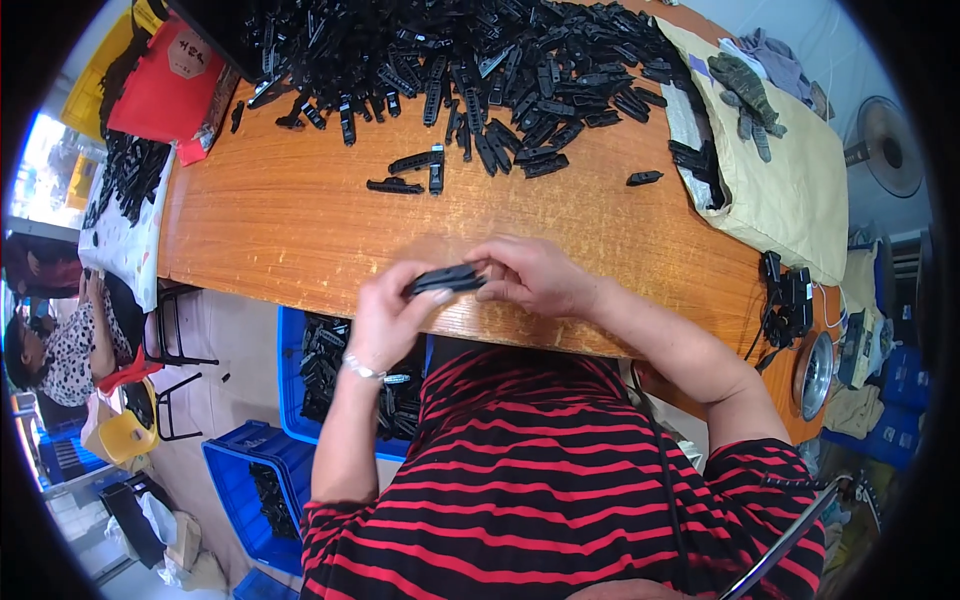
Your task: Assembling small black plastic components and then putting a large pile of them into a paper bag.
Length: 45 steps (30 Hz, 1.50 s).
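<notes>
Head view. The person is sitting at a long orange-brown wooden table (300,220) and is working over its near edge. The left hand (385,320) is closing its fingers and thumb on the left end of a slim black moulded plastic part (446,279); the right hand (530,275) is pinching the part's right end from above. Both hands are therefore clamped on the same piece, which is being held level just above the table edge, directly in front of the chest. A grip at both ends is likely serving to steady the piece for fitting or checking; the exact finger contact is blurred.

A large heap of similar black plastic parts (470,60) is lying across the far side of the table, probably so stock is within reach. A few loose black pieces (415,170) are lying apart from the heap, between it and the hands.

At the right, a beige cloth sack (790,190) is resting on the table with a grey work glove (745,90) on top. A red flat package (165,85) is sitting at the far left corner.

Below the table, on the person's left, a blue plastic crate (292,390) is holding more black parts, seemingly placed to take pieces dropped from the hands. Another person in a patterned top (65,345) is sitting well apart at the left.
</notes>
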{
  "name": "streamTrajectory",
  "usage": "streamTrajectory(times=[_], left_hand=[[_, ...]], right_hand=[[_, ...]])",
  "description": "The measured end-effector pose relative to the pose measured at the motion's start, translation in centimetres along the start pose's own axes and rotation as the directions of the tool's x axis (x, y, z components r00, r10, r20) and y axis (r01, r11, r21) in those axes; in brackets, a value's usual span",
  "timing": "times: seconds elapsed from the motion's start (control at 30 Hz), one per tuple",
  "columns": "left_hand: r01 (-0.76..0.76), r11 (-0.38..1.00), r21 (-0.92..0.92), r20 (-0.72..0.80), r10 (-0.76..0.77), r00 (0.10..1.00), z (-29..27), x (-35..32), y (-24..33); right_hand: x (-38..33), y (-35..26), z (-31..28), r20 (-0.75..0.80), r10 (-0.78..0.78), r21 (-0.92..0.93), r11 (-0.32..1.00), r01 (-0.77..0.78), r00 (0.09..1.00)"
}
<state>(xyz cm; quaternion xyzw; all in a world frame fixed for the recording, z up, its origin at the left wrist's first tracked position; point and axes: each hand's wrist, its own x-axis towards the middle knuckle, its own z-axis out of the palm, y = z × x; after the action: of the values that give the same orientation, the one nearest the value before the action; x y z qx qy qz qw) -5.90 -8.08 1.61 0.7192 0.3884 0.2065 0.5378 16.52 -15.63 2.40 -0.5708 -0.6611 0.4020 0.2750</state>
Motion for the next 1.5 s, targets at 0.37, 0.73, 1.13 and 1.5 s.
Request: streamTrajectory(times=[0.37,0.73,1.13,1.5], left_hand=[[0.118,0.942,0.313,-0.286,-0.025,0.958,-9.2,-1.4,-1.6],[-0.236,0.562,0.793,-0.11,0.513,0.851,-2.8,10.7,-3.0],[-0.042,0.556,-0.83,-0.176,-0.19,0.966,5.0,8.2,1.8],[0.002,0.813,-0.582,-0.095,-0.07,0.993,3.6,9.2,1.6]], right_hand=[[1.7,8.4,-6.7,-0.503,-0.286,-0.696,0.693,-0.186,0.815],[0.8,4.4,-0.2,-0.385,-0.303,-0.573,0.819,0.032,0.872],[3.1,-0.4,-0.4,-0.494,-0.164,-0.127,0.985,0.116,0.854],[2.8,1.6,-2.9,-0.243,0.357,0.524,0.831,-0.188,0.902]])
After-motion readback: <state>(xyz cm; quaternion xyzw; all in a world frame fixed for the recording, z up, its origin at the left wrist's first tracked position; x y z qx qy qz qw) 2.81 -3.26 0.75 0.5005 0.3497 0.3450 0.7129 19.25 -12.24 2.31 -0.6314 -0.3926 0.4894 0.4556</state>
